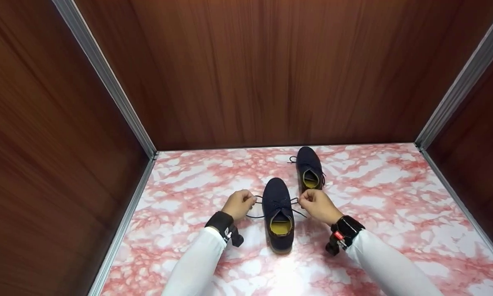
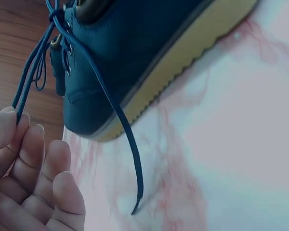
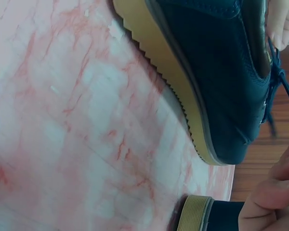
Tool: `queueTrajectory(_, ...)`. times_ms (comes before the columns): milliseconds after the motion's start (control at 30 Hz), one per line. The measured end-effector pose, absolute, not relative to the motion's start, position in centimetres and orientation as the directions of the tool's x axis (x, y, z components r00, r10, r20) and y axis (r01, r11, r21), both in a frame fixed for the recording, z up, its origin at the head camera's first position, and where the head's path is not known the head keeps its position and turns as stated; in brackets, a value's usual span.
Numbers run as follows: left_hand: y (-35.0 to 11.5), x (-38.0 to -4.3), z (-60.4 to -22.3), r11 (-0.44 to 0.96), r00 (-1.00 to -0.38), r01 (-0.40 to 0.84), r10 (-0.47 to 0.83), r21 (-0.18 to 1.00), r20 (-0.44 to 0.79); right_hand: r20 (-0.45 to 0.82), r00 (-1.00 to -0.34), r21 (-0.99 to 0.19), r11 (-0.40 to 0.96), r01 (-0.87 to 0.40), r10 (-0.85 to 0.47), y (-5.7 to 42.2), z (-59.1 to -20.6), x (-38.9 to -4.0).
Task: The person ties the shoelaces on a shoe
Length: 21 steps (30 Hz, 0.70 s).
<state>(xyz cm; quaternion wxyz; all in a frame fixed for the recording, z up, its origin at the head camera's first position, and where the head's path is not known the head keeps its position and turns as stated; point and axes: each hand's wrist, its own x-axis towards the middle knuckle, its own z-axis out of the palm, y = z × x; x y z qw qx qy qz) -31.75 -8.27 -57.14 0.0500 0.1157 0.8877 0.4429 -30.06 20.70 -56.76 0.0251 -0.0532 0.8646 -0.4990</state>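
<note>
A dark navy lace-up shoe [image 1: 275,191] stands upright on the floor, toe pointing away, between my two hands. Its laces are tied in a bow, and the knot [image 2: 56,17] shows in the left wrist view. With thumb and forefinger my left hand [image 1: 239,204] pinches the doubled lace loop [image 2: 28,79]; its other fingers curl loosely. One loose lace end [image 2: 131,144] hangs down beside the shoe. On the opposite side my right hand [image 1: 319,206] pinches the other loop, drawn out to the right. The right fingertips are partly cut off in the right wrist view.
A matching navy shoe [image 1: 307,157] with a tied bow stands farther back, just beyond my right hand. Brown wood-grain panels [image 1: 250,82] rise at the back and sides, edged by metal strips [image 1: 123,94]. The surface [image 1: 189,246] has a red and white marbled pattern.
</note>
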Motion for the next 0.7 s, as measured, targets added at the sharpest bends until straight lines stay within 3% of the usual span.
queueTrajectory(300,-8.45,-31.48,-57.41,0.576,-0.966,0.155,0.26,0.803,-0.001,-0.064,-0.985,-0.887,0.461,-0.017,-0.16,20.76,-57.16,-29.94)
queueTrajectory(700,-7.89,-31.51,-57.12,0.519,-0.959,0.16,0.284,0.84,0.008,0.002,-0.967,-0.91,0.4,-0.107,-0.255,20.23,-56.85,-29.89)
